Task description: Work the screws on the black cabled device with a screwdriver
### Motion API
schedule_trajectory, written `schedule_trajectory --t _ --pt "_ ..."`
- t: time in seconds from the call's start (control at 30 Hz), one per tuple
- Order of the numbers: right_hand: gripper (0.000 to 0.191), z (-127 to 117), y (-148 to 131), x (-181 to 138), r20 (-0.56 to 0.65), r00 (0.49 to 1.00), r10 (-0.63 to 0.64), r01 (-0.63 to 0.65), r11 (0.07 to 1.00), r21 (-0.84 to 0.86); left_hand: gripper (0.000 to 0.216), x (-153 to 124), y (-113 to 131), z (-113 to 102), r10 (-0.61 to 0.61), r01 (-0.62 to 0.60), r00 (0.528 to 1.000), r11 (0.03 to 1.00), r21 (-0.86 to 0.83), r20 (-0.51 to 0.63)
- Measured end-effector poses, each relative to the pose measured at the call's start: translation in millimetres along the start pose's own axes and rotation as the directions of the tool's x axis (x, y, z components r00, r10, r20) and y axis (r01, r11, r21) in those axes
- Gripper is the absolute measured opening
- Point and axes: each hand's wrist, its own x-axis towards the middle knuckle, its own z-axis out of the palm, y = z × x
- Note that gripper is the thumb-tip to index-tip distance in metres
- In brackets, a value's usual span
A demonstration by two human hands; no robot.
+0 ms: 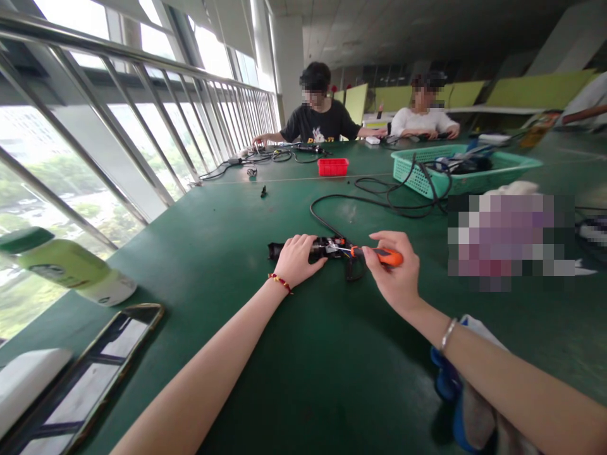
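A black corded device [336, 245] lies on the green table, its housing partly open so that some inner parts and wires show. My left hand [297, 260] is wrapped over its body and holds it down; the palm hides its middle. In my right hand [397, 273] is a screwdriver [389, 256] with an orange and black handle, pinched between thumb and fingers. Its shaft points left, and the tip is over the exposed section; whether it touches a screw is too small to tell. A black cable [322, 205] runs from the device toward the back right.
A teal basket [512, 165] holding dark corded items stands at the back right, beyond a pixelated bundle. Farther back are a red tray [332, 167] and two seated people. A bottle [71, 268] and a phone [114, 360] lie left; grey-blue cloth [477, 411] lies under my right forearm.
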Motion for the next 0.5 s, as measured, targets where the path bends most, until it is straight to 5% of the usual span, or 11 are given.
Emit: schedule_trajectory --t 0.2,0.3,0.33,0.4,0.47,0.5 --pt "0.037 2.1 2.0 2.2 -0.106 0.993 -0.043 0.052 0.995 0.081 0.034 2.7 25.7 -28.7 -0.103 0.111 0.986 0.993 0.051 -0.133" --pt "0.044 3.9 5.5 1.8 -0.137 0.988 -0.071 0.084 0.992 0.093 0.023 0.2 61.5 -77.0 -0.172 0.171 0.983 0.985 0.02 0.064" --pt "0.043 3.9 6.3 1.6 -0.137 0.988 -0.072 0.084 0.993 0.08 0.023 -6.9 72.9 -93.9 -0.12 0.133 0.971 0.99 -0.052 0.208" --pt "0.036 2.5 6.7 1.6 -0.12 0.99 -0.072 0.076 0.997 0.028 0.028 -36.6 89.1 -120.1 0.216 -0.052 0.856 0.939 -0.339 0.469" --pt "0.027 -0.2 5.6 2.1 -0.096 0.993 -0.069 0.066 0.997 -0.037 0.029 -87.9 94.3 -129.0 0.496 -0.181 0.756 0.785 -0.593 0.426" --pt "0.023 -1.6 4.8 2.5 -0.085 0.994 -0.066 0.061 0.996 -0.062 0.028 -119.8 93.4 -126.4 0.529 -0.191 0.734 0.762 -0.618 0.425"
